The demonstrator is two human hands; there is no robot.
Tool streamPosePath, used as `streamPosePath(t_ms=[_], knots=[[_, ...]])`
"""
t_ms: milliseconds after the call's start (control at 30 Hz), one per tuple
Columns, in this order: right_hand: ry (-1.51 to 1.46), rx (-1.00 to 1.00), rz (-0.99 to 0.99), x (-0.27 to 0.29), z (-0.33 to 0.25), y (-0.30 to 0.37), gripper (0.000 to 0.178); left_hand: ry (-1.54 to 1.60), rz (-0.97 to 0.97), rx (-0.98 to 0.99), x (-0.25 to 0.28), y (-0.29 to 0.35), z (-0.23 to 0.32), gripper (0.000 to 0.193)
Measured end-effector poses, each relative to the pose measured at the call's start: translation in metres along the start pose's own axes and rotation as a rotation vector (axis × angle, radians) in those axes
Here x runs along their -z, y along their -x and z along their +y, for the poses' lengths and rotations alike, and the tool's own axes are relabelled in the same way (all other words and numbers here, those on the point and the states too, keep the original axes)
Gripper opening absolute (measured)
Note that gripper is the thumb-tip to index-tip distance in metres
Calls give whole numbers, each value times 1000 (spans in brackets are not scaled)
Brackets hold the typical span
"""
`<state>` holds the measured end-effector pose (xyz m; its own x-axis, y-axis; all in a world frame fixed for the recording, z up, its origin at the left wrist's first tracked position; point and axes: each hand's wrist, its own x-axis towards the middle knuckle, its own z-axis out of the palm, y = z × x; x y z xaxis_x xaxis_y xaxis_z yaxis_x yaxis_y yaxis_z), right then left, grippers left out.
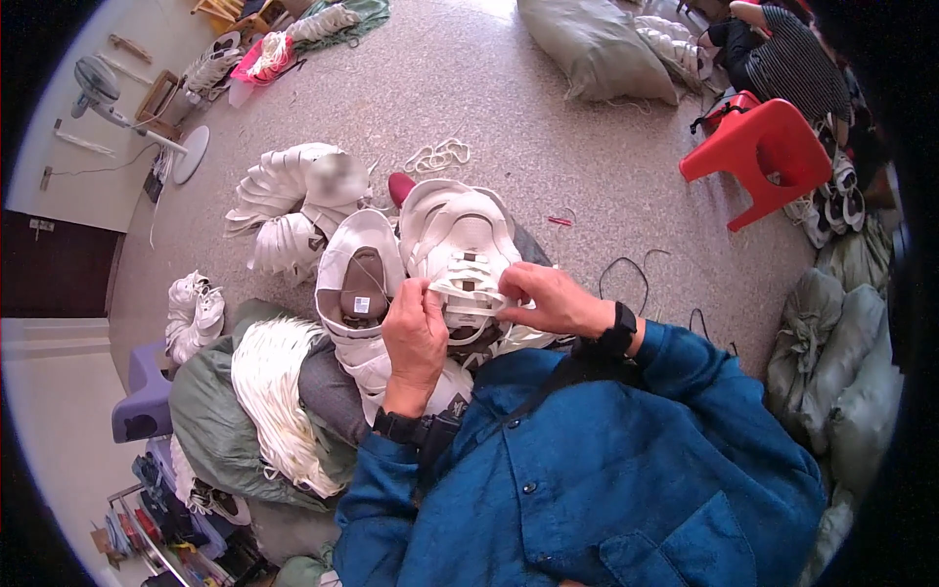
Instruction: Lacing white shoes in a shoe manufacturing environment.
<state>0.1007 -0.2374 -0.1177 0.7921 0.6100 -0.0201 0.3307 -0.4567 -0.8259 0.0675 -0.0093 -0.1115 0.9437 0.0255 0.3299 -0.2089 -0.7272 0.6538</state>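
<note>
A white sneaker (458,210) sits in front of me with its toe pointing away. A cream shoelace (471,292) crosses its eyelet rows. My left hand (416,338) pinches the lace at the left side of the tongue opening. From the right, my right hand (556,299) pinches the lace between thumb and forefinger. Left of this shoe, another white shoe (358,256) shows its brown insole with a pale label, tilted against more white uppers by my left wrist. A thick bundle of cream laces (279,396) is draped over my left thigh.
Stacked white shoes (293,201) stand on the floor ahead. A red plastic stool (758,157) and a stuffed grey-green sack (597,49) are beyond, near a seated person in stripes (792,68). More sacks (831,352) line the right. A fan (147,122) stands far left, a purple stool (145,396) nearer.
</note>
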Motion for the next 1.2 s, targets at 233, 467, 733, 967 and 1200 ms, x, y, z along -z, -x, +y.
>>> streamPosePath(t_ms=[233,467,733,967,1200], knots=[[-42,81,-5,-4,17,3,28,115,-4,102,3,13,-3,9],[-271,-261,199,-5,35,17,26,174,-23,128,3,22,-3,16],[-286,-120,-9,-8,-5,5,16,84,-49,91,4,32,-17,25],[-38,61,-40,-5,4,-6,18,129,-35,119,3,31,-12,24],[5,-110,-320,14,-13,-23,24,81,-52,84,3,32,-16,25]])
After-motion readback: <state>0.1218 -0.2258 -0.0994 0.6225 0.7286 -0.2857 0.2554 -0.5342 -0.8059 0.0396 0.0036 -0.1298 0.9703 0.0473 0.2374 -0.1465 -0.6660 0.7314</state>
